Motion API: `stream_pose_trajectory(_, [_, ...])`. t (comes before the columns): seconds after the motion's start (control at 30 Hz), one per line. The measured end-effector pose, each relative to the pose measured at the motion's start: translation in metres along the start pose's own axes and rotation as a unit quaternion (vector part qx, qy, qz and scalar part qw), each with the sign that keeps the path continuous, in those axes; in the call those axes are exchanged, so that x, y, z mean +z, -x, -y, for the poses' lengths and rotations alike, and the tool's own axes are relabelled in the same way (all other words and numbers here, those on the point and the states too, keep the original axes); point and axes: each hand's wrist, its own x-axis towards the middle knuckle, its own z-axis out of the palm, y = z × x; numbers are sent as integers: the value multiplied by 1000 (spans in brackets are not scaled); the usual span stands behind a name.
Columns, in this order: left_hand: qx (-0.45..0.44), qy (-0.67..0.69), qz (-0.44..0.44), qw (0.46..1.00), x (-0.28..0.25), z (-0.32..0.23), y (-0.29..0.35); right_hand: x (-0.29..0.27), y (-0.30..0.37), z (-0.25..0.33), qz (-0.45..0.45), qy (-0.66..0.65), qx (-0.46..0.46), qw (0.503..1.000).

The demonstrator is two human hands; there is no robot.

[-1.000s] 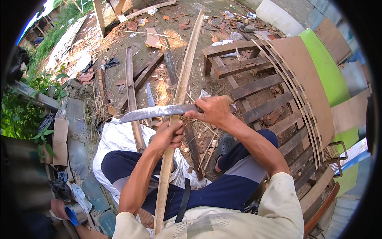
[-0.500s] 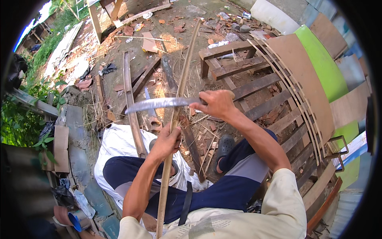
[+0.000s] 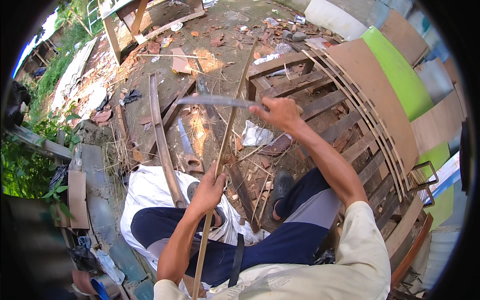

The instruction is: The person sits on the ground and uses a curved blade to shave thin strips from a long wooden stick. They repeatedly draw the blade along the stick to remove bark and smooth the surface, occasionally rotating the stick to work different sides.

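My left hand (image 3: 208, 191) is closed around a long, thin bamboo strip (image 3: 233, 117), which slants from my lap up and away to the right. In my right hand (image 3: 281, 115) is a machete (image 3: 215, 101) with a slightly curved blade, pointing left. The blade crosses the strip well above my left hand; whether it touches the strip I cannot tell. My right fingers hide most of the machete's handle. Beyond my left hand, a handsaw (image 3: 187, 145) lies on the ground. A split bamboo length (image 3: 162, 135) rests beside it, its near end on a white sack (image 3: 142, 185).
On the right stands a slatted wooden frame (image 3: 325, 106) with thin strips (image 3: 372, 112) along it. Boards (image 3: 387, 90) lean behind. A block wall (image 3: 97, 187) runs along the left. Dark timber (image 3: 240, 187), leaves and scraps litter the ground.
My right hand and the machete have moved up and to the right. The strip's far end has shifted slightly right and down, and my left hand sits a little lower, still gripping it.
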Motion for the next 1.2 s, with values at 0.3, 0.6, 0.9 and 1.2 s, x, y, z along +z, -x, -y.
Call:
stream_pose_trajectory(0.3, [7,-69,-19,997,-1,-7,3,4,-1,-22,24,-59,33,997])
stream_pose_trajectory(0.6, [-15,-78,90,993,-5,-35,44,-23,-41,-151,9,92,366,926])
stream_pose_trajectory(0.9, [158,-421,28,893,-72,-88,13,-34,-5,-142,-59,-87,516,850])
stream_pose_trajectory(1.2, [158,-450,79,875,-100,-99,31,-47,74,-125,-164,1,246,955])
